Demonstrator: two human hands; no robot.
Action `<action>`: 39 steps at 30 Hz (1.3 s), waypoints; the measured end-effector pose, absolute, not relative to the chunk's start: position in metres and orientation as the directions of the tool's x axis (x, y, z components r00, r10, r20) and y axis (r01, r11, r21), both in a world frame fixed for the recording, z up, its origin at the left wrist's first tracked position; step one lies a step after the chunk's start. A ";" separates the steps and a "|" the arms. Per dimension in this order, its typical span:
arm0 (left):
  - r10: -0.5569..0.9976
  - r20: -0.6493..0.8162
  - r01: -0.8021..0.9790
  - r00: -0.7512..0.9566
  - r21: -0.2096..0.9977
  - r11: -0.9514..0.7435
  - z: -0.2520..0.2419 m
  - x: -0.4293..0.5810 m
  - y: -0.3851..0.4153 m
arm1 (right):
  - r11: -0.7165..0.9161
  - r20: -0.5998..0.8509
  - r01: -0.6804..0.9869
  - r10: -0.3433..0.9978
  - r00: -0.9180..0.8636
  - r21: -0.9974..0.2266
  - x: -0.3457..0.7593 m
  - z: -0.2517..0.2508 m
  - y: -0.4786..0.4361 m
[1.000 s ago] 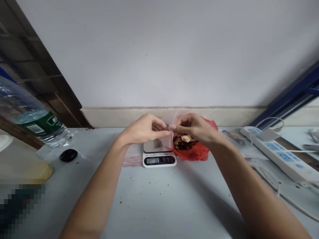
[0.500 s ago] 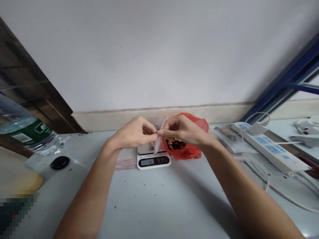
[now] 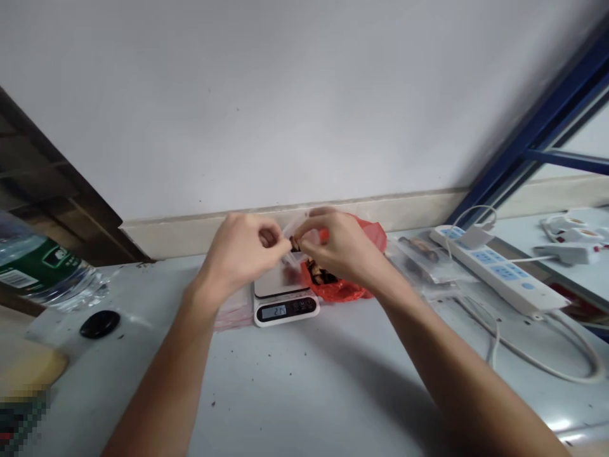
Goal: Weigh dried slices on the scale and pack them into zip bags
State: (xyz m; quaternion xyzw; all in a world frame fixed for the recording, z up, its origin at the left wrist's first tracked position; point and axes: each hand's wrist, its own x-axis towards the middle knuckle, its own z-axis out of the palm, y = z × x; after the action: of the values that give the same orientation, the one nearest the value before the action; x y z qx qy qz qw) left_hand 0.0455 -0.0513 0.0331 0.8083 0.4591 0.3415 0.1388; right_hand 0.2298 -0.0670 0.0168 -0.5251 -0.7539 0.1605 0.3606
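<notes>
My left hand (image 3: 245,254) is closed in a pinch on the edge of a clear zip bag (image 3: 295,222), above a white digital kitchen scale (image 3: 287,311). The bag is partly hidden by my fingers, and its lower part hangs over the scale's plate. My right hand (image 3: 335,244) meets it from the other side, with thumb and fingers pinched around a small dark brown dried piece (image 3: 295,244) at the bag's mouth. Beside the scale, under my right hand, is an open red plastic bag (image 3: 349,291) with dark and yellowish dried pieces (image 3: 320,274) in it.
Flat clear bags with pink strips (image 3: 233,317) lie left of the scale. A black oval object (image 3: 99,324) and a large water bottle (image 3: 52,270) are farther left. At right are filled clear bags (image 3: 423,260), a white power strip (image 3: 504,273) and cables (image 3: 537,365).
Both hands have shifted slightly, with the fingers parting at the bag's mouth and a dark piece now showing between them. The scale's digits have changed. The view has swung a little right.
</notes>
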 end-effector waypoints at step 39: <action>0.738 0.482 0.426 0.473 0.608 -0.670 0.071 0.142 -0.002 | -0.075 -0.153 0.952 0.988 0.030 -0.296 0.360 0.040 -0.060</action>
State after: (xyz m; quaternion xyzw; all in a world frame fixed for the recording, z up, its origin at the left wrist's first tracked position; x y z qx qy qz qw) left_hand 0.1416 -0.0023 0.0708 0.8328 0.3493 0.3763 0.2071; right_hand 0.3595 -0.0599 0.0396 -0.7154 -0.6779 0.1597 0.0558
